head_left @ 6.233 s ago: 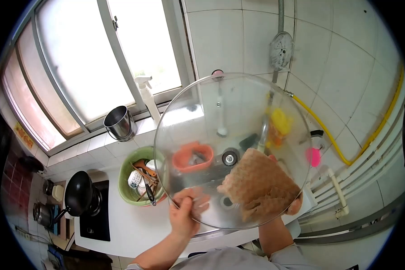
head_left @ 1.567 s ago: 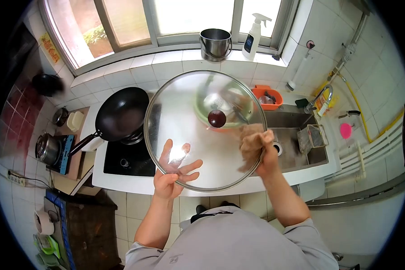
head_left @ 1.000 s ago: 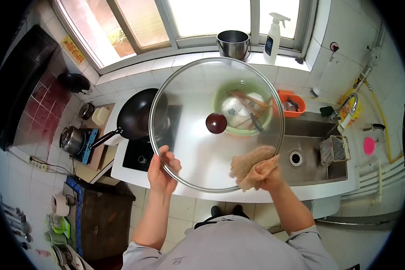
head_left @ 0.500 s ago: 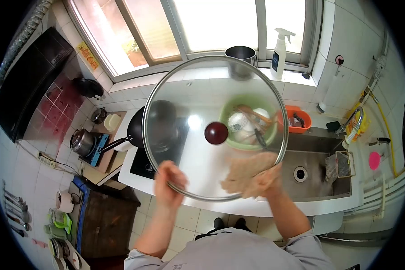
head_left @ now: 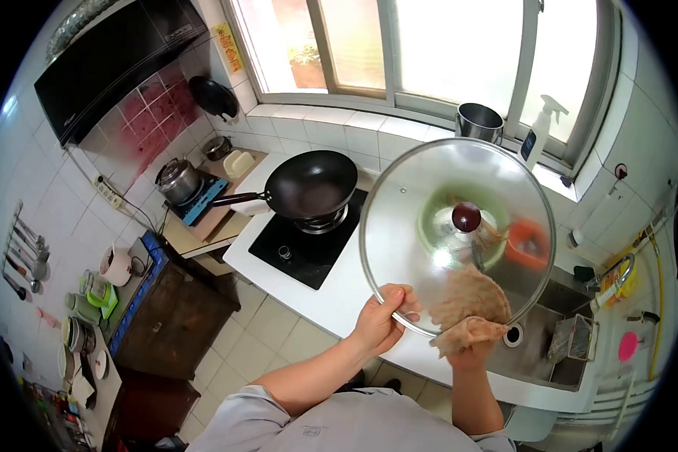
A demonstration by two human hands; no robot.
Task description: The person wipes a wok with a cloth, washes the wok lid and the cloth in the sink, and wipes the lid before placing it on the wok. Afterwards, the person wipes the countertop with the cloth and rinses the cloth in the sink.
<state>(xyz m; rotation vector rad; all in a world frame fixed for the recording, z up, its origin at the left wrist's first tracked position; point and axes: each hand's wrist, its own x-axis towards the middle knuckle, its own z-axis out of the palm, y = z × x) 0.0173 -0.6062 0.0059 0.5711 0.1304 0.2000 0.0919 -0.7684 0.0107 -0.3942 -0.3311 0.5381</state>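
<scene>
clear glass fills most of the round lid [head_left: 399, 233], which is held up over the bench [head_left: 339, 313], its dark red knob [head_left: 466, 217] facing the wearer. the left hand [head_left: 384, 320] is clamped on the near rim; the right hand [head_left: 473, 354] is closed on a brown cloth [head_left: 471, 297] lapped over the same edge. with both holds on the near side, the lid could tip away if the left hand's pinch slipped, and the loose cloth might slide on smooth glass. a swing leftward could knock the wok [head_left: 313, 184]. the right hand's fingers are mostly covered by cloth, so whether they also grip the rim is unclear. the contents of the green basin [head_left: 432, 235] look hazy through glass and glare.
</scene>
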